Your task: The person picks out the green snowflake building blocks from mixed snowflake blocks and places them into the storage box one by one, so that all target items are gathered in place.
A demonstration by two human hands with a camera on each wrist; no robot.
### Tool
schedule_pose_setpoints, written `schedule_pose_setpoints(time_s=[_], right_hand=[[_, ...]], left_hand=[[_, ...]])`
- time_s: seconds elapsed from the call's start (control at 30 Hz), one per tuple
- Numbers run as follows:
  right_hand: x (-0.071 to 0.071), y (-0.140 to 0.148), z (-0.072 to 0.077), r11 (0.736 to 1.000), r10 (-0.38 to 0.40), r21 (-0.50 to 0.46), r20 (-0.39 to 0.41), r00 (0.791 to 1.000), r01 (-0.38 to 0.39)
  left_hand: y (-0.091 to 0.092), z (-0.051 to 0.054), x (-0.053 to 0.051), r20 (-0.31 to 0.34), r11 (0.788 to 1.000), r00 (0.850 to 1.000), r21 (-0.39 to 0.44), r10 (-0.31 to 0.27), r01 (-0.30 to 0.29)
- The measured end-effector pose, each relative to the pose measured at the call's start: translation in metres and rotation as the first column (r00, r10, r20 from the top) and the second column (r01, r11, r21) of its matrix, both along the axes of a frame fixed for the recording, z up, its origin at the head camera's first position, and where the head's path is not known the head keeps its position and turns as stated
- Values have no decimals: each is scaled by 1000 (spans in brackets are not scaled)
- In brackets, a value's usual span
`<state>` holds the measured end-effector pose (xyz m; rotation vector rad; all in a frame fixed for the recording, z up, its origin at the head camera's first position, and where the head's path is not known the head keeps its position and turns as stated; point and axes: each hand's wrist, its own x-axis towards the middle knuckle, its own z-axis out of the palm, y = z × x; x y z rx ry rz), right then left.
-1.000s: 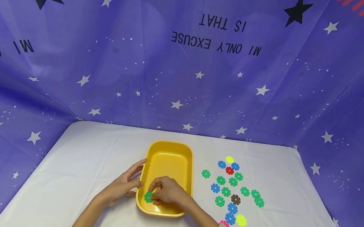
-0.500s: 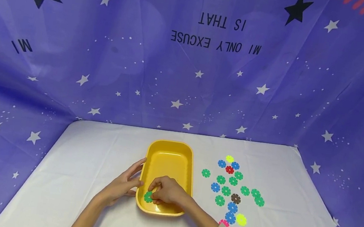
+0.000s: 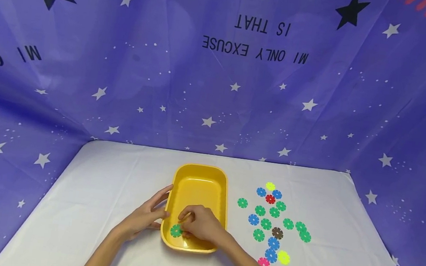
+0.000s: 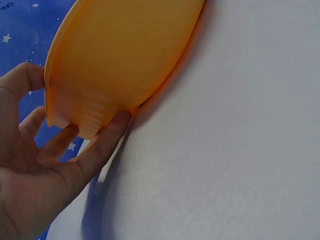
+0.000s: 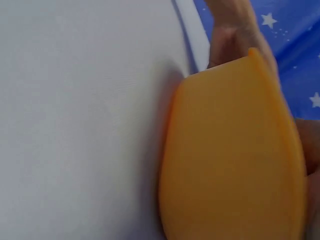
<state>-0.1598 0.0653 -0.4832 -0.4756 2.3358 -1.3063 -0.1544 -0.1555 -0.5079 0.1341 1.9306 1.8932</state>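
Observation:
A yellow plastic tray (image 3: 199, 187) sits mid-table with its long side pointing away from me. My left hand (image 3: 141, 218) holds its left side; in the left wrist view a digit bends to the rim and other fingers rest along the outer wall. Inside the tray's near left corner lies a green notched plastic disc (image 3: 176, 230). My right hand (image 3: 202, 225) is over the tray floor with bent fingers, the tips just at the disc's right edge. The right wrist view shows only a sliver of this hand (image 5: 312, 150) behind the tray wall.
Right of the tray, loose notched discs lie on the white cloth: several green (image 3: 266, 224) and blue (image 3: 273, 243), plus yellow (image 3: 283, 257), red (image 3: 270, 199), brown (image 3: 277, 233) and pink (image 3: 264, 263). A purple star-patterned curtain (image 3: 183, 79) closes off the back and sides.
My right hand and forearm have drawn slightly to the right, and more of the green disc shows as it stays in the tray corner. My left hand keeps its place on the tray.

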Motion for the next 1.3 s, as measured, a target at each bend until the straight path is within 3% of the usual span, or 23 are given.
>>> schedule_pose_setpoints(time_s=[0.27,0.53,0.73,0.93,1.1,1.3], right_hand=[[8,41,26,990,-30,-140,-42,999,24],[13,116,38,975,-161,-176,-148,976,134],[19,177,33,954,-294,-117,-173,940,277],[25,224,26,896,-437,-25,-228,870,443],[30,256,18,854,-489,41,-277,827,518],[39,287,6,802,-518,164,-288,806,574]], left_hand=[[2,0,0,2,1000,1000,-8,16,-16],[2,-1,0,3,1000,1000,-8,16,-16],[2,2,1,0,1000,1000,9,9,-9],[2,2,1,-5,1000,1000,20,4,-4],[2,0,0,-3,1000,1000,15,12,-12],[1,0,0,-4,1000,1000,6,14,-14]])
